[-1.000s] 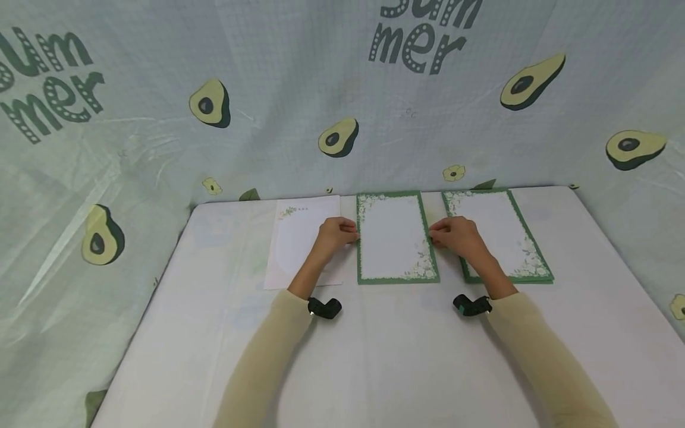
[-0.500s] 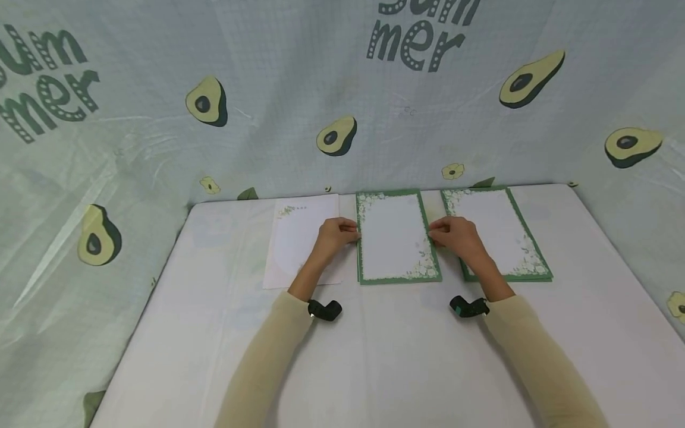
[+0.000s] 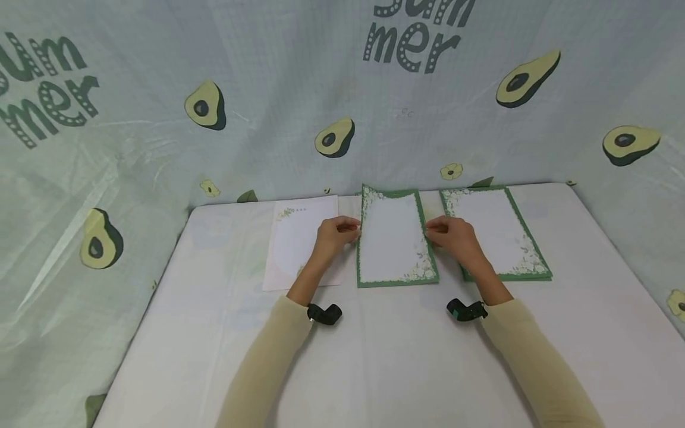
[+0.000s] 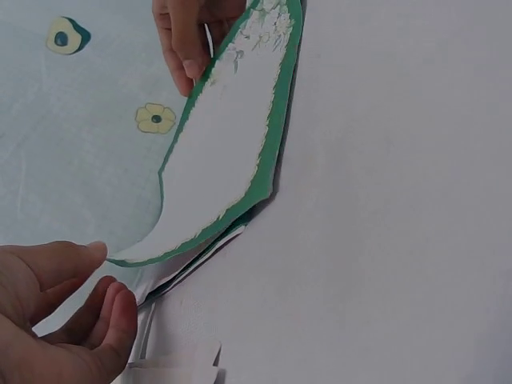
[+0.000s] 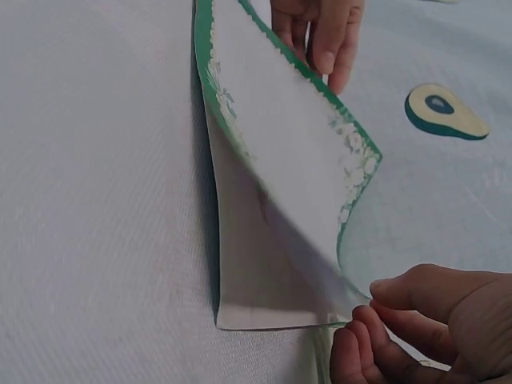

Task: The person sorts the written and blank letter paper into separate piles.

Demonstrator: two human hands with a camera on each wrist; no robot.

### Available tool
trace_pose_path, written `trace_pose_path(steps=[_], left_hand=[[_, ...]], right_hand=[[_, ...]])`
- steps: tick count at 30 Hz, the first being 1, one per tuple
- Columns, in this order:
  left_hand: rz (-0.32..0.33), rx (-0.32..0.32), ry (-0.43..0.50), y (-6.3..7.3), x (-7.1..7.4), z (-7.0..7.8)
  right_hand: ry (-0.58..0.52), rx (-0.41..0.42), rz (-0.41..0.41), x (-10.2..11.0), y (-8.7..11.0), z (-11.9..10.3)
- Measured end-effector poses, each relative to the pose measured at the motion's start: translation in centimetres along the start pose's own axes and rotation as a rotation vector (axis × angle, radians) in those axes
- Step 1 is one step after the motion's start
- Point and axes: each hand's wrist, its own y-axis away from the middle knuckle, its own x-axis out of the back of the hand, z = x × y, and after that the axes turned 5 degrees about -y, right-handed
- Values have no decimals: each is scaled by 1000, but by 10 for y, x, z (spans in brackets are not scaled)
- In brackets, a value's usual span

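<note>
Middle sheet (image 3: 393,241) newly higher at left; white tabletop (image 3: 396,362), avocado-print cloth (image 3: 278,65) behind.

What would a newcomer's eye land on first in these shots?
Probably the green-bordered floral sheet at the table's far middle, its side edges pinched by the left hand and right hand. Next, likely, the avocado prints and gray "summer" lettering on the pale cloth behind the table.
</note>
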Motion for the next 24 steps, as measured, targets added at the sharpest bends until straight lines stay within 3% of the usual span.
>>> trace_pose_path(steps=[9,24], left_hand=[[19,-16,23,4,-3,5],[70,15,61,1,-6,6]], right_hand=[[-4,50,97,-6,1,-6],[-186,-26,88,-8,2,-12]])
